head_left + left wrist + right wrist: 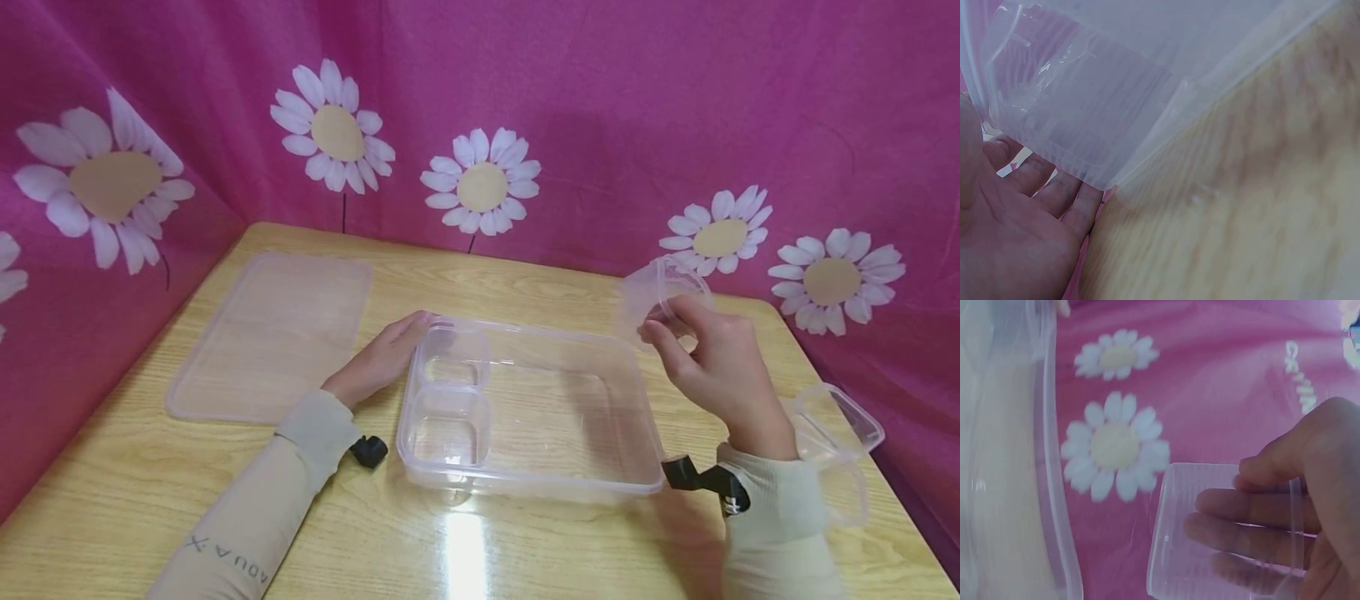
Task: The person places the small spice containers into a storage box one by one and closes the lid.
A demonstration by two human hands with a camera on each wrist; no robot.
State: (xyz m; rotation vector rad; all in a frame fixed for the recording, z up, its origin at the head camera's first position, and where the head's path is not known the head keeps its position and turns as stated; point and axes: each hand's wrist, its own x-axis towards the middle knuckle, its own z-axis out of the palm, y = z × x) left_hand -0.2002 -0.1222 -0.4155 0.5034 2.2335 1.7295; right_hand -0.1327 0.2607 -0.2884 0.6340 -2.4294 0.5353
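Note:
A large clear plastic food container (540, 482) stands in the middle of the table. Two small clear cups (450, 429) sit inside it, along its left side. My left hand (382, 358) rests against the container's back left corner; the left wrist view shows its fingers (1054, 187) touching the outer wall. Up at the back right, my right hand (720, 358) holds another small clear cup (645, 292) tilted, thumb on one side. Through that cup's wall (1175, 550) its other fingers show in the right wrist view.
A flat frosted lid (273, 333) lies on the table at left. Beyond my right wrist, near the table's right edge, is another clear small container (836, 425), partly hidden by the arm. A pink curtain with daisies (585, 108) hangs close behind the table.

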